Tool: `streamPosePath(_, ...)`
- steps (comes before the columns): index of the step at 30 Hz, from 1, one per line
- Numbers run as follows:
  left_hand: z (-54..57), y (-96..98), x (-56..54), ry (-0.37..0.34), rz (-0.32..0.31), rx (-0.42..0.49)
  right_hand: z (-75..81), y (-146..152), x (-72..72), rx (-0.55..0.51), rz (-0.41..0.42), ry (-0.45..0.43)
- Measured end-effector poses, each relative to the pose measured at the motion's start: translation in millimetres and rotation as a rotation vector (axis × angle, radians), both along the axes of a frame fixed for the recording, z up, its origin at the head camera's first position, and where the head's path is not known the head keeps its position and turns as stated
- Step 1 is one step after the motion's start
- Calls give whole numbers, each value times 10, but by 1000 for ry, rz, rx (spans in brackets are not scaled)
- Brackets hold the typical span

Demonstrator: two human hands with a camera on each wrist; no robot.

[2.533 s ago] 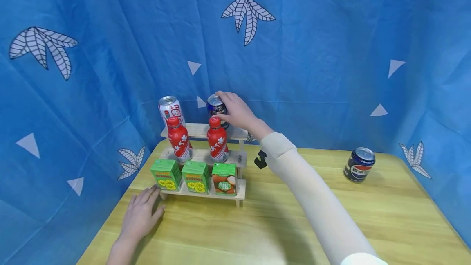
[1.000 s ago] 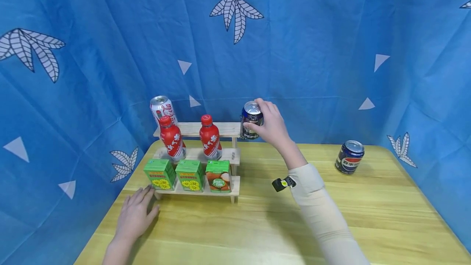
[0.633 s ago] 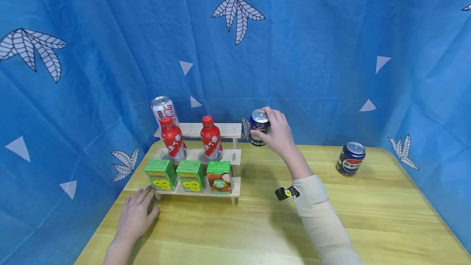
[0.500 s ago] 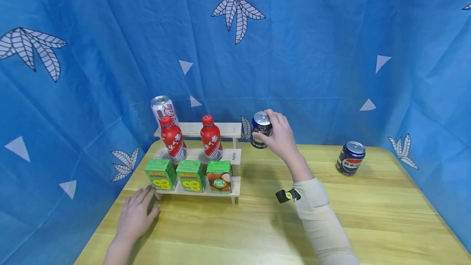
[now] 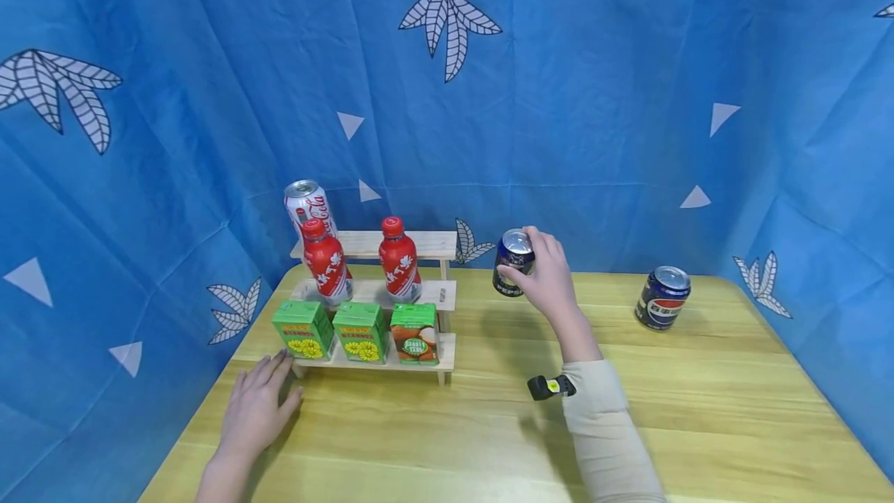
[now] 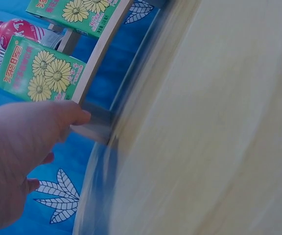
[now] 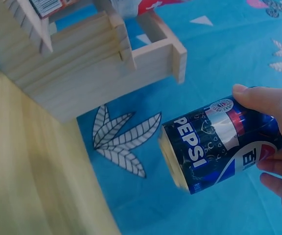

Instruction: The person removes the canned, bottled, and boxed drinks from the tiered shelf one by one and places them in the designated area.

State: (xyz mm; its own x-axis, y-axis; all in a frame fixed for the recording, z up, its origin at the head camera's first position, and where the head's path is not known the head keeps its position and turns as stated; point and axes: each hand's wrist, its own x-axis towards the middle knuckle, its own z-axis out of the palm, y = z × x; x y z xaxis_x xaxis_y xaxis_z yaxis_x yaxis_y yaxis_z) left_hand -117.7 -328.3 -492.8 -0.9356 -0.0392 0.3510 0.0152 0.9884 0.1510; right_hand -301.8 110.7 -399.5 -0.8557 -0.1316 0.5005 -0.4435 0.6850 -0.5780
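Note:
My right hand [image 5: 552, 282] grips a dark blue Pepsi can [image 7: 224, 142], thumb on one side and fingers on the other. The can hangs in the air to the right of a three-tier wooden shelf [image 5: 447, 297], its base showing in the right wrist view. My left hand [image 5: 254, 410] lies by the shelf's front left corner; its fingertips touch the end of the lowest tier, beside a green drink carton [image 6: 40, 71] with yellow flowers. Two red-capped bottles, the nearer to the right hand being this red bottle [image 5: 400, 262], stand on the middle tier.
A white Coca-Cola can [image 5: 307, 204] stands at the left of the top tier. Two more cartons, one a coconut carton [image 5: 416, 336], share the lowest tier. Another Pepsi can [image 5: 662, 299] stands on the wooden table [image 5: 733, 410] at the right. Blue patterned cloth [image 5: 594, 99] encloses the table.
The right hand has taken the Pepsi can off the top tier and carried it rightward past the shelf's end, then lower toward the table. The left hand stays at the shelf corner.

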Motion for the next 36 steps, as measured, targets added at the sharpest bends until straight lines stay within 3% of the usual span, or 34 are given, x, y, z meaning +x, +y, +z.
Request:
streamPosePath(18,-34,5,14,-25,4,11,-285,281,52,19,-62,-17)
streamPosePath(29,-25,6,0,21,-1,12,-424,482,47,37,-84,-42)
streamPosePath(36,-17,4,4,16,5,12,-511,565,15,61,-93,-60)
